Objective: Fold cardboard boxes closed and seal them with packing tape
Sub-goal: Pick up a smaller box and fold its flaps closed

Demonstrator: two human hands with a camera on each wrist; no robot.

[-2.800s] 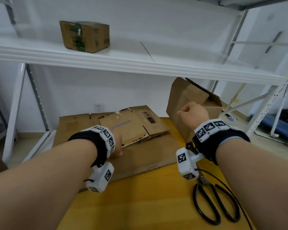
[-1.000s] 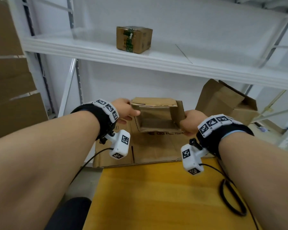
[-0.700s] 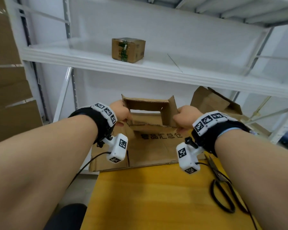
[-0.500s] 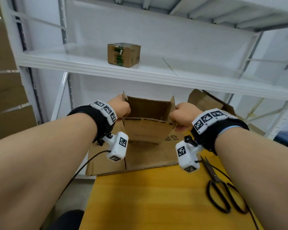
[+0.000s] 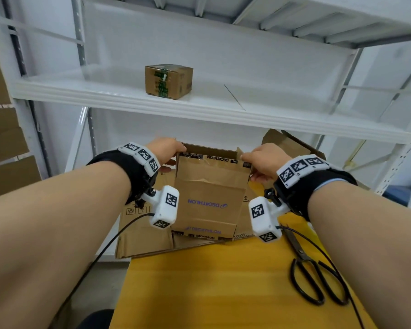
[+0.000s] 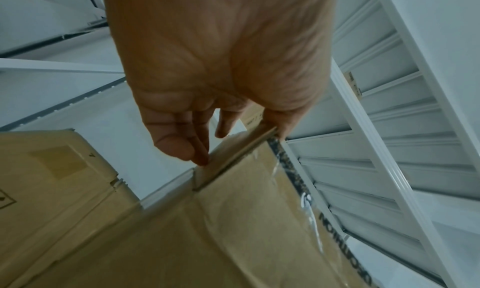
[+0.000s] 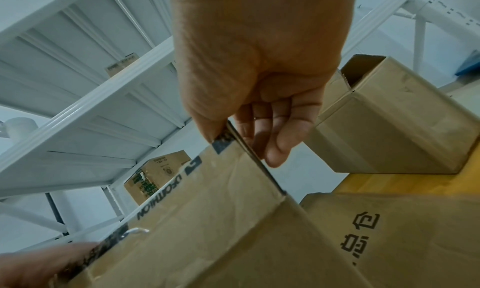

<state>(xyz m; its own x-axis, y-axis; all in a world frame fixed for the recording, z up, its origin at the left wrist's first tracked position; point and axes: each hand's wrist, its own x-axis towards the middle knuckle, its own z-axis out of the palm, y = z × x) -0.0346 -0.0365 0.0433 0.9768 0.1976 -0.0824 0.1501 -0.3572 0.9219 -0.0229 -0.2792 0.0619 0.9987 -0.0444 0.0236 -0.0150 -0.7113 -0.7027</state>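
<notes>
A brown cardboard box [image 5: 209,195] with blue upside-down lettering hangs upright above the far end of the yellow table [image 5: 223,288], its top open. My left hand [image 5: 167,150] pinches its upper left edge; in the left wrist view the left hand [image 6: 221,136] holds the box [image 6: 233,231] at that corner. My right hand [image 5: 259,160] pinches the upper right edge; the right wrist view shows the right hand [image 7: 244,140] clamped over the rim of the box [image 7: 221,220]. No packing tape is in view.
Flattened cartons [image 5: 142,236] lie beneath the held box. Black scissors [image 5: 316,279] lie on the table at the right. An open box [image 5: 290,143] stands behind my right hand. A small taped box [image 5: 167,80] sits on the white shelf [image 5: 247,115] above.
Both hands lifted the flat carton off the pile, opened it into a box shape and raised it upright, so its printed front now faces me.
</notes>
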